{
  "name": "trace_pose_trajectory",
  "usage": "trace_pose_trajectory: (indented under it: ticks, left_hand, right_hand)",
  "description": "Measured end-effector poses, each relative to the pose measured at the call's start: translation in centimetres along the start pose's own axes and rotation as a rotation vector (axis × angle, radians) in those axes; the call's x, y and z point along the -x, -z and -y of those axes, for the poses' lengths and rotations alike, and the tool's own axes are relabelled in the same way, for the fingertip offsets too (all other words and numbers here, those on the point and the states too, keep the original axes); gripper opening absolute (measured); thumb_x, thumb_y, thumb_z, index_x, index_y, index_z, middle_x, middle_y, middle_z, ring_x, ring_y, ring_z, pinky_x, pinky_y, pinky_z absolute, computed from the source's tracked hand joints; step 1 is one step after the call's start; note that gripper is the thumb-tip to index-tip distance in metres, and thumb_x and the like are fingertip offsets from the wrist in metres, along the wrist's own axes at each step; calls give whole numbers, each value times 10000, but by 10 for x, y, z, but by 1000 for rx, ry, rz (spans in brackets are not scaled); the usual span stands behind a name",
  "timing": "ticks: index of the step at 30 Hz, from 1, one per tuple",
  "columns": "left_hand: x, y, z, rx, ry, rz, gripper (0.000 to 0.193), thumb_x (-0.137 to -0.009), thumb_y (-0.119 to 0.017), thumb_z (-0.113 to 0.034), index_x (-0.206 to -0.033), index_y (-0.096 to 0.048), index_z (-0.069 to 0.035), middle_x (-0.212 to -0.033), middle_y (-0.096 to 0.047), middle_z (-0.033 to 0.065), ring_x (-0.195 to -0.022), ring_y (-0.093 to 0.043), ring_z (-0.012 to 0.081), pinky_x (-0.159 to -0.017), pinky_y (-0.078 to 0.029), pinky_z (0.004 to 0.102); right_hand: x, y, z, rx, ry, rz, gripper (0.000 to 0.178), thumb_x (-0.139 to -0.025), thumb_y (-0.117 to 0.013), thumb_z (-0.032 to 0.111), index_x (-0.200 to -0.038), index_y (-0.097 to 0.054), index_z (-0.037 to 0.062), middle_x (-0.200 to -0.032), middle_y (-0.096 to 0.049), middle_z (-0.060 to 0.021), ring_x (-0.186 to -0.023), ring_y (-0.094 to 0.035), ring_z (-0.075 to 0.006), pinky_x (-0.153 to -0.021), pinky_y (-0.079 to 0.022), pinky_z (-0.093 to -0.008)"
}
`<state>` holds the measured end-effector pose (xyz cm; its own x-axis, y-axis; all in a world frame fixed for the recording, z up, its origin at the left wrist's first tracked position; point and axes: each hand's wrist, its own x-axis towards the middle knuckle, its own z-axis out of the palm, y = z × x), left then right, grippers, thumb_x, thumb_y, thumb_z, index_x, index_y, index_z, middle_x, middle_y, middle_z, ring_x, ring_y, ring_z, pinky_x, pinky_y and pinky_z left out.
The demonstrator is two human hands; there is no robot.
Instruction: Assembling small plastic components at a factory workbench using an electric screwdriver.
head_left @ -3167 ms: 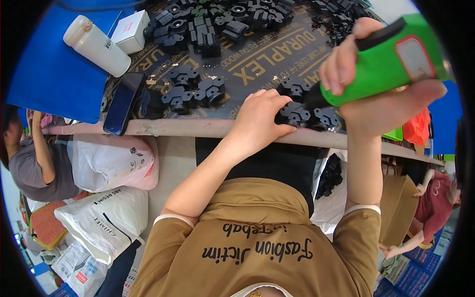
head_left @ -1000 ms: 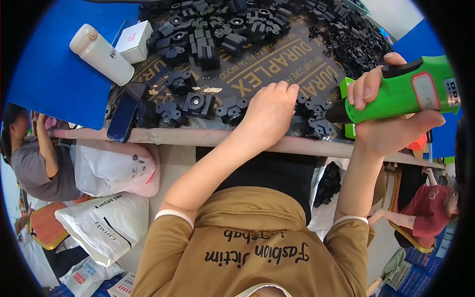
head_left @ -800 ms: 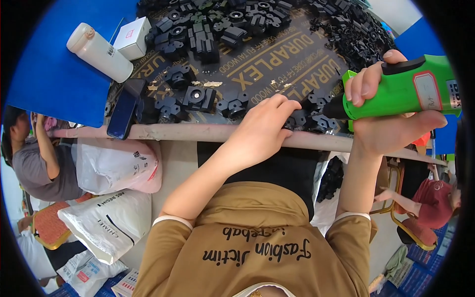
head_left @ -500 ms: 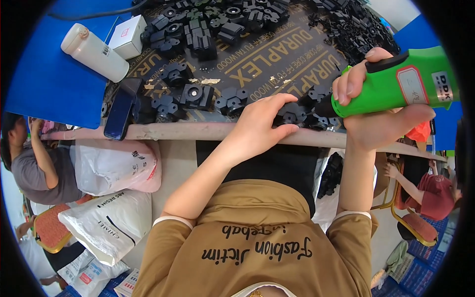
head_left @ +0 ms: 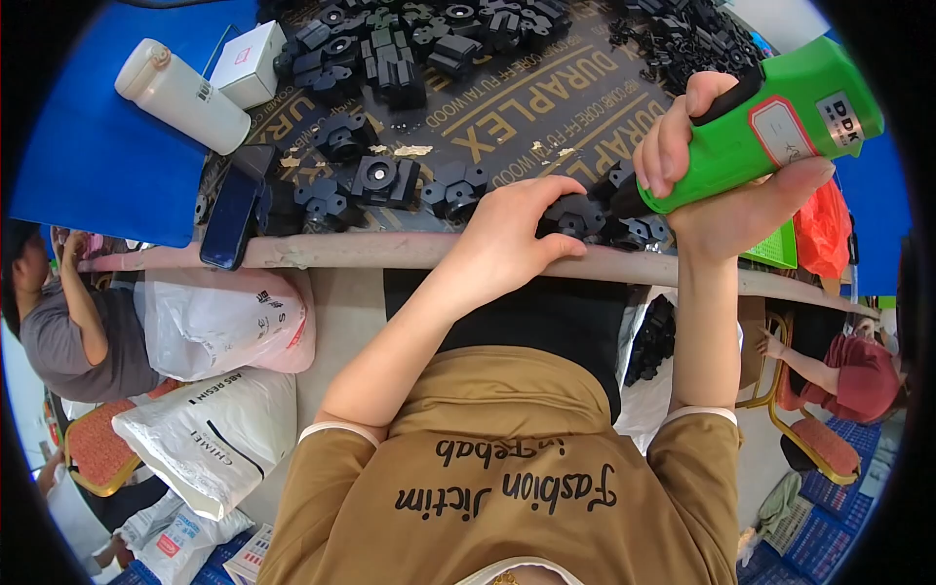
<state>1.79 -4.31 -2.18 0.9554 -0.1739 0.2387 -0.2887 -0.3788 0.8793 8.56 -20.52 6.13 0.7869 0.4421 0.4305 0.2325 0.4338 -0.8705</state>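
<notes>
A green electric screwdriver [head_left: 726, 168] is gripped in my right hand [head_left: 717, 200], its body slanting up to the right and its black nose pointing down left. That nose sits just right of a black plastic part [head_left: 573, 216] near the table's front edge; the bit's tip is hard to make out. My left hand [head_left: 517, 234] holds this part from the left, with thumb and forefinger around it. Another black part [head_left: 636, 230] lies under the screwdriver's nose. More such parts [head_left: 385, 181] stand in a row left of my left hand.
Piles of black parts [head_left: 395, 58] and small black pieces [head_left: 682, 44] cover the table's far side. At left are a white bottle [head_left: 180, 95], a white box [head_left: 249, 66] and a phone [head_left: 232, 210]. A red bag [head_left: 822, 229] lies at right. Co-workers sit on both sides.
The screwdriver has tilted, its rear end rising and its nose shifting slightly left. A green tray now shows below my right hand. My left hand keeps its hold on the black plastic part.
</notes>
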Motion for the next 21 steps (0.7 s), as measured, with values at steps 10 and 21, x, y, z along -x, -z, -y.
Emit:
trace_pose_trajectory:
  ticks: [10, 21]
  left_hand:
    - [-1, 1, 1, -2, -22, -2, 433, -677, -766, -133, -1062, -594, -35, -858, -638, 111, -717, -585, 182, -693, -466, 285]
    - [-2, 5, 3, 35, -15, 22, 460, -652, -778, -164, -1051, -599, -20, -929, -627, 133, -838, -582, 253, -761, -460, 327]
  right_hand:
    - [0, -1, -2, -118, 47, 153, 901, -662, -351, 894, -923, -432, 35, -589, -466, -46, -451, -427, -139, -445, -367, -261]
    - [-21, -19, 12, -237, 83, 196, 1068, -622, -359, 918, -1164, -446, 2, -684, -485, -48, -549, -456, -146, -521, -363, -274]
